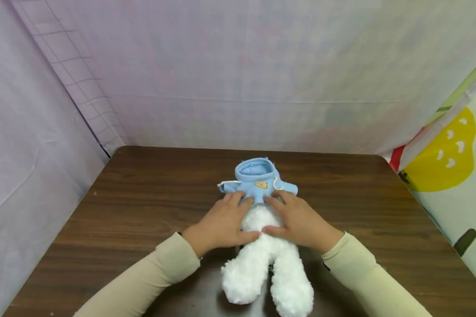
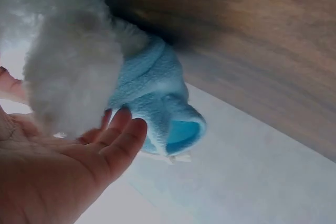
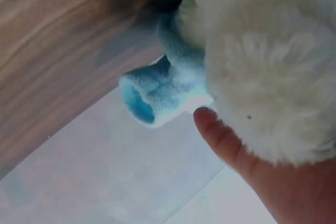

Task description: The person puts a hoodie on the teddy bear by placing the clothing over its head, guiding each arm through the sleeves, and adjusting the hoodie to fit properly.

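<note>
A white fluffy plush toy [image 1: 258, 246] lies on the table, two thick limbs pointing toward me. At its far end a small light blue hoodie [image 1: 255, 189] covers the plush; the neck opening shows only blue fabric inside. My left hand [image 1: 222, 220] rests along the toy's left side, fingertips on the hoodie's hem and thumb over the white fur. Opposite it, my right hand [image 1: 301, 220] lies the same way on the right side. In the left wrist view, the fingers [image 2: 126, 142] extend almost straight beside a blue sleeve. One straight finger [image 3: 220, 137] touches near the hoodie in the right wrist view.
The dark wooden table [image 1: 162, 185] has rounded far corners. A pale curtain [image 1: 242, 75] hangs behind its back edge, with white cloth [image 1: 31, 132] on the left. Right of the table is a panel with a yellow print [image 1: 448, 154].
</note>
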{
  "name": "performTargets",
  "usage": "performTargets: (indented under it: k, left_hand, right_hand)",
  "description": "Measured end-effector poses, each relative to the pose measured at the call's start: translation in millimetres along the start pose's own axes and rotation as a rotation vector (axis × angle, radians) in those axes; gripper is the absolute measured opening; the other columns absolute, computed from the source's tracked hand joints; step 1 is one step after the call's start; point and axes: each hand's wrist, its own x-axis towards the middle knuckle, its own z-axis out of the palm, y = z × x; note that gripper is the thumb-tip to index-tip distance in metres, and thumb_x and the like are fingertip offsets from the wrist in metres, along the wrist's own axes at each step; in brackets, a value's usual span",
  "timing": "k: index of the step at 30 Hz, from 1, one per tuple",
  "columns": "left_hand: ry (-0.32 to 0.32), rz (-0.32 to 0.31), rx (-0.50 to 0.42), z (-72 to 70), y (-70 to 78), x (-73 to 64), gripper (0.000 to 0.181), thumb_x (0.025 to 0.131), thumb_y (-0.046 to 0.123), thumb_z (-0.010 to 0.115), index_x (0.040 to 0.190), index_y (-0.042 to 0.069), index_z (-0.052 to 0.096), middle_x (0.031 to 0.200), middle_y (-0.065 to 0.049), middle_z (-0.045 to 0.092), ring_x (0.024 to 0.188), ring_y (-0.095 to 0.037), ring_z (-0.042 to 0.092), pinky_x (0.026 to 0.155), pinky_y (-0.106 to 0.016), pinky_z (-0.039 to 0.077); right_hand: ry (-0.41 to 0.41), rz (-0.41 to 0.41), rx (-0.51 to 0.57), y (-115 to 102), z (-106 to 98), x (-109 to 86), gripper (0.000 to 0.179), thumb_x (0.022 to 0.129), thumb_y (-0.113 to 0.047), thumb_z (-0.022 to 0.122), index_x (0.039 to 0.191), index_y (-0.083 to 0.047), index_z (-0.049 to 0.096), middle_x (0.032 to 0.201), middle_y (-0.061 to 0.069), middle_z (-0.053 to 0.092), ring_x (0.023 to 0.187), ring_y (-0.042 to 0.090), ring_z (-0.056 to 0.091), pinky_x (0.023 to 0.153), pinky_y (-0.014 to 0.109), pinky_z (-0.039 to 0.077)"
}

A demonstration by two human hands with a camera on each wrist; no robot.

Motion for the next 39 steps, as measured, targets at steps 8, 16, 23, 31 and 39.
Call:
performTargets:
  k: [8,16,23,31,39]
  left_hand:
    - [0.009,0.015,0.028,-1.7,8.0,1.6,0.082,0.09,0.06,0.062,0.147,0.003,0.045,0.144,-0.017,0.044,0.129,-0.032,0.044,0.102,-0.046,0.043]
    - [0.03,-0.008,-0.047,-2.0,9.8,0.2,0.081,0.087,0.051,0.072,0.144,0.001,0.043,0.139,-0.014,0.054,0.127,-0.029,0.051,0.105,-0.041,0.041]
    - [0.083,-0.034,-0.1,0.6,11.8,-2.6,0.082,0.083,0.049,0.078,0.141,0.001,0.045,0.135,-0.015,0.056,0.123,-0.03,0.053,0.103,-0.042,0.043]
    - [0.063,-0.022,-0.068,4.0,15.6,-3.4,0.077,0.085,0.049,0.076,0.141,0.003,0.049,0.131,-0.012,0.051,0.12,-0.028,0.047,0.096,-0.042,0.047]
    - [0.088,0.006,-0.045,5.4,17.9,-4.7,0.079,0.085,0.05,0.076,0.142,0.003,0.047,0.134,-0.013,0.048,0.122,-0.03,0.045,0.095,-0.042,0.047]
  right_hand:
    - [0.067,-0.024,-0.051,-4.8,6.3,-4.3,0.07,0.088,-0.052,0.07,0.135,-0.001,0.056,0.128,0.017,0.055,0.117,0.035,0.055,0.093,0.054,0.046]
    - [0.081,-0.01,-0.027,-6.8,10.7,-3.4,0.075,0.087,-0.051,0.072,0.136,0.001,0.049,0.125,0.015,0.059,0.114,0.031,0.056,0.097,0.051,0.044]
    - [0.117,-0.012,-0.021,-9.0,12.2,-5.2,0.077,0.085,-0.048,0.075,0.135,0.004,0.047,0.124,0.018,0.059,0.108,0.032,0.057,0.095,0.05,0.045]
    - [0.168,-0.057,-0.067,-9.5,14.5,-8.1,0.061,0.083,-0.048,0.076,0.12,-0.001,0.062,0.106,0.01,0.057,0.094,0.027,0.056,0.081,0.047,0.048]
    - [0.217,-0.027,-0.019,-5.8,21.0,-13.5,0.055,0.078,-0.049,0.08,0.106,-0.005,0.062,0.103,0.01,0.051,0.088,0.027,0.05,0.075,0.043,0.045]
